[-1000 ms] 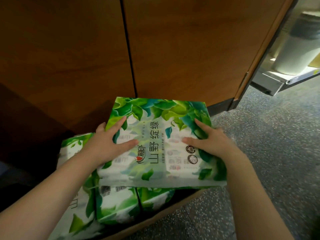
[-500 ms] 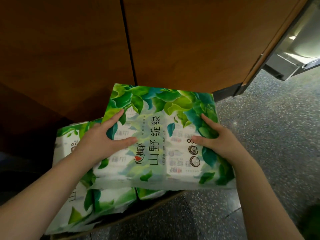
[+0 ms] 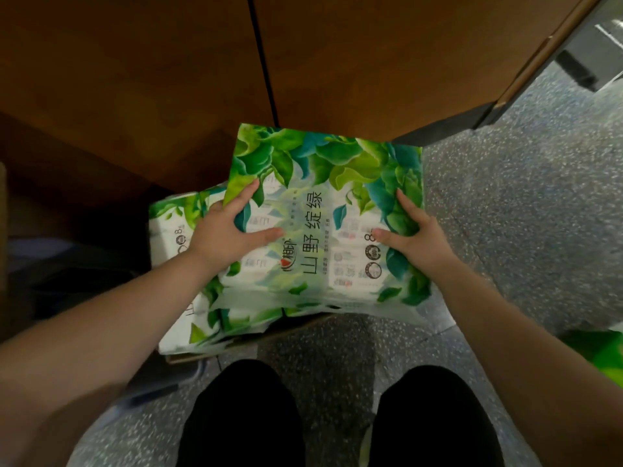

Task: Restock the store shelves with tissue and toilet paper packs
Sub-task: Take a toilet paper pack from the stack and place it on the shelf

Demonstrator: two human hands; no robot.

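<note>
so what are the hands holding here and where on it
Both hold the green leaf-print tissue pack by its two side edges: left hand on the left edge, right hand on the right, thumbs on the top face.

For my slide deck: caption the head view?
Both hands, left and right, grip a leaf-printed tissue pack above a carton.

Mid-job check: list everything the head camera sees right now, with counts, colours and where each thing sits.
held tissue pack: one, white with green and teal leaves, in both hands, above the box
tissue packs in box: at least two, same print, under and left of the held pack
cardboard box: one, brown, on the floor, mostly hidden
wooden panels: two, brown, behind the box
floor: grey speckled
green object: one, right edge, unclear
left hand: grips the pack's left edge
right hand: grips its right edge
legs: two, black, bottom
</note>
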